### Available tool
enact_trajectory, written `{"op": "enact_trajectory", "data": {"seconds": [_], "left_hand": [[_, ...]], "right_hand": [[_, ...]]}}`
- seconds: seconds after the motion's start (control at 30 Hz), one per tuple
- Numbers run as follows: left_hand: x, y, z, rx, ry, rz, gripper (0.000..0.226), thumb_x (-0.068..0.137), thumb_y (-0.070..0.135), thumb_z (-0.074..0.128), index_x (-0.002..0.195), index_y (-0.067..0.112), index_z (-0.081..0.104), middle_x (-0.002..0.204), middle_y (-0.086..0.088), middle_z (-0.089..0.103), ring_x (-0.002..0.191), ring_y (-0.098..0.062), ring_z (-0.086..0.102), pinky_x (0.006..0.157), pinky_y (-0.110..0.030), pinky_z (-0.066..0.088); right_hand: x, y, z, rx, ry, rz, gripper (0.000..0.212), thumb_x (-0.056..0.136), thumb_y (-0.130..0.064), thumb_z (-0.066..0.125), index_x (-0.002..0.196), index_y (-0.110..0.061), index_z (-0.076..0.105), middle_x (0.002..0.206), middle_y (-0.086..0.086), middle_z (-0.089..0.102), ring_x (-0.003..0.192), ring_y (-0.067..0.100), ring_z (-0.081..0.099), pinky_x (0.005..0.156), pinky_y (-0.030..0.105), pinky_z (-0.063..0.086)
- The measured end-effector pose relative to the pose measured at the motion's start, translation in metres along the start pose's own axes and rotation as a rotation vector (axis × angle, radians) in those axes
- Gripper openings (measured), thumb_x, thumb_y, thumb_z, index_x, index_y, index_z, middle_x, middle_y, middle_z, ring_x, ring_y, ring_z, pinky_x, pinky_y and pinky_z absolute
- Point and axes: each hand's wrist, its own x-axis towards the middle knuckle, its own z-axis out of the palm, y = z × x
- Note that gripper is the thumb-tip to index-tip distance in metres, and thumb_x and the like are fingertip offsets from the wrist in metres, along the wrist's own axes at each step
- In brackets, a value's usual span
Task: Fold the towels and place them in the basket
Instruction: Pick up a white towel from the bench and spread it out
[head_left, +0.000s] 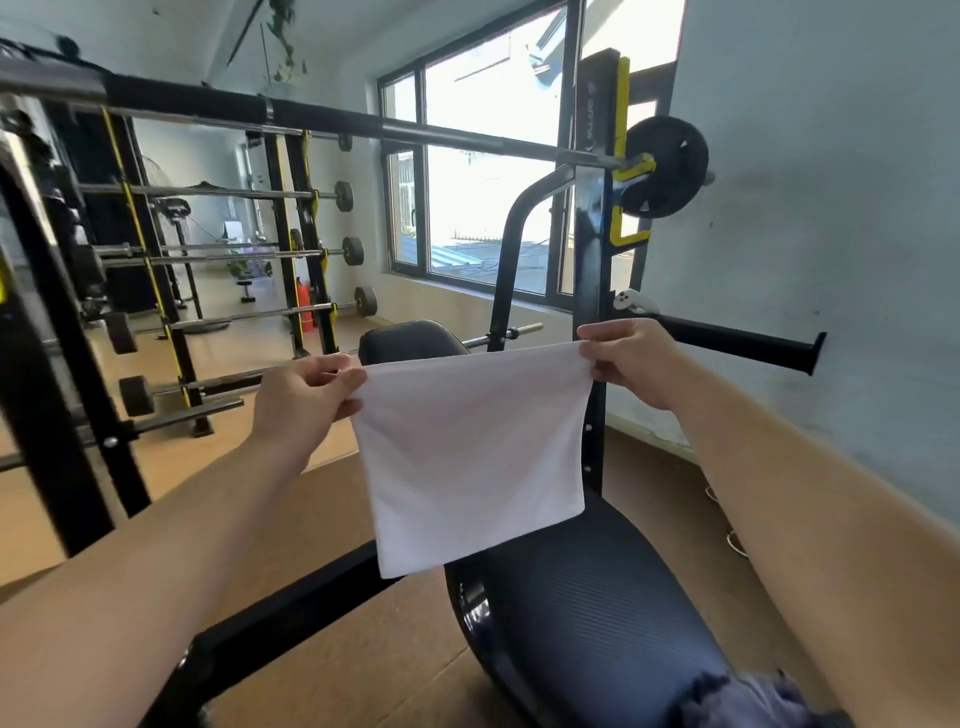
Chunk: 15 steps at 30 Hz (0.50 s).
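Closest to the camera, at the lower right edge, a bunch of dark frayed fabric (753, 696) shows beside the black ribbed seat pad (597, 597) of a weight bench. Above that pad two bare forearms reach forward. The left hand (306, 395) pinches the upper left corner of a white towel (467, 452) between thumb and curled fingers. The right hand (631, 358) pinches the upper right corner the same way, so each grip is closed on the cloth. The towel hangs flat between them as a near-square sheet. Its top edge is taut and its lower edge slopes down toward the left corner, in the air over the seat pad and the brown floor (322, 509). Whether it is one layer or doubled I cannot tell. Just behind its top edge sits a second black pad (410, 340). Farther back a barbell (363, 122) rests on a yellow hook of the black upright, with a black weight plate (667, 174) on its right end. Beyond are a large window (483, 171), a pale wall (831, 208) at right, and racks of barbells (291, 249) at left, with a red fire extinguisher (306, 306) beside them.
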Motion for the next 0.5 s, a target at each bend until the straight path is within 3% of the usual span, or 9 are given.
{"op": "enact_trajectory", "data": {"seconds": [0.1, 0.23, 0.33, 0.5], "left_hand": [[-0.025, -0.005, -0.009, 0.114, -0.034, 0.020, 0.018, 0.092, 0.023, 0.074, 0.107, 0.013, 0.074, 0.105, -0.003, 0.072, 0.096, -0.020, 0.071, 0.087, -0.040, 0.061], [-0.060, -0.020, -0.019, 0.246, -0.046, 0.040, 0.021, 0.096, 0.024, 0.070, 0.111, 0.011, 0.074, 0.105, -0.005, 0.073, 0.092, -0.019, 0.071, 0.085, -0.039, 0.062], [-0.083, -0.038, -0.028, 0.304, -0.042, -0.003, 0.013, 0.095, 0.023, 0.071, 0.106, 0.015, 0.072, 0.102, -0.002, 0.072, 0.089, -0.016, 0.071, 0.083, -0.035, 0.062], [-0.113, -0.080, -0.048, 0.207, -0.021, -0.217, 0.007, 0.086, 0.019, 0.081, 0.089, 0.019, 0.075, 0.096, -0.002, 0.074, 0.085, -0.020, 0.074, 0.083, -0.037, 0.062]], "right_hand": [[-0.029, 0.012, -0.001, -0.169, -0.034, -0.008, 0.015, 0.093, -0.004, 0.072, 0.107, -0.009, 0.077, 0.105, 0.012, 0.072, 0.087, 0.026, 0.070, 0.074, 0.028, 0.063], [-0.057, 0.043, 0.007, -0.296, -0.018, -0.055, 0.010, 0.096, -0.007, 0.069, 0.100, -0.012, 0.076, 0.097, 0.012, 0.073, 0.082, 0.031, 0.072, 0.081, 0.044, 0.064], [-0.078, 0.070, 0.018, -0.432, -0.085, -0.058, 0.009, 0.098, -0.010, 0.067, 0.099, -0.013, 0.076, 0.095, 0.009, 0.073, 0.087, 0.029, 0.073, 0.080, 0.042, 0.065], [-0.107, 0.109, 0.032, -0.419, -0.001, -0.064, 0.009, 0.097, -0.018, 0.070, 0.101, -0.015, 0.078, 0.096, 0.005, 0.073, 0.087, 0.024, 0.072, 0.079, 0.038, 0.065]]}}
